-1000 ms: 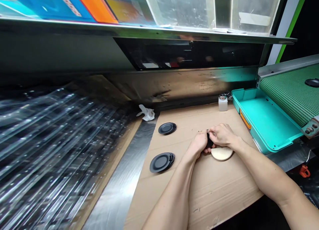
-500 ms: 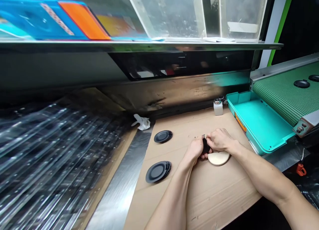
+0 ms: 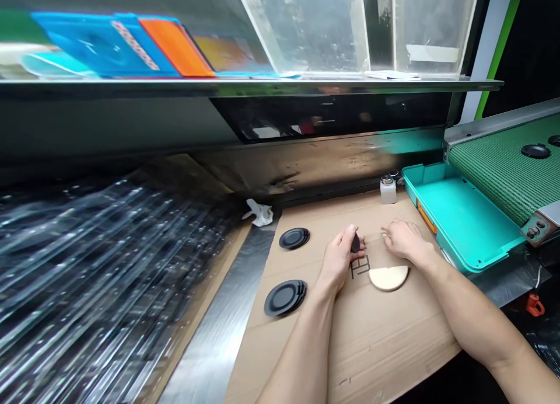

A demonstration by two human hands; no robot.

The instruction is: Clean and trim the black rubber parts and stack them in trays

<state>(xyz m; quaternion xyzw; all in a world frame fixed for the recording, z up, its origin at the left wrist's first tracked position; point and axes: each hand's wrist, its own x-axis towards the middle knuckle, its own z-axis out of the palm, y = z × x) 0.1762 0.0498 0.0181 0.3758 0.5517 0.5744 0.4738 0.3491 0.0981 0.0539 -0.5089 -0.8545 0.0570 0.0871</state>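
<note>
My left hand (image 3: 339, 253) is closed around a black round plastic disc (image 3: 355, 243), seen nearly edge-on and partly covered by the fingers. Apart from it, to the right, my right hand (image 3: 403, 239) hovers over the cardboard with thumb and fingertips pinched together; whatever may be between them is too small to make out. Just below the hands lies a cream half-round piece (image 3: 388, 278) with a small notch in its straight edge. Two small stacks of black discs, a far stack (image 3: 294, 238) and a near stack (image 3: 285, 298), lie left of my left arm.
Cardboard (image 3: 376, 345) covers the worktop. A turquoise tray (image 3: 468, 217) stands at the right, beside a green conveyor belt (image 3: 503, 170) carrying black discs. A small bottle (image 3: 388, 190) and crumpled white tissue (image 3: 260, 212) are behind. Clear plastic-wrapped stock (image 3: 96, 299) fills the left; a metal shelf (image 3: 262, 87) overhangs.
My hands were together at the black disc and have separated. The right hand has moved right, off the disc, while the left keeps it. The view has shifted slightly.
</note>
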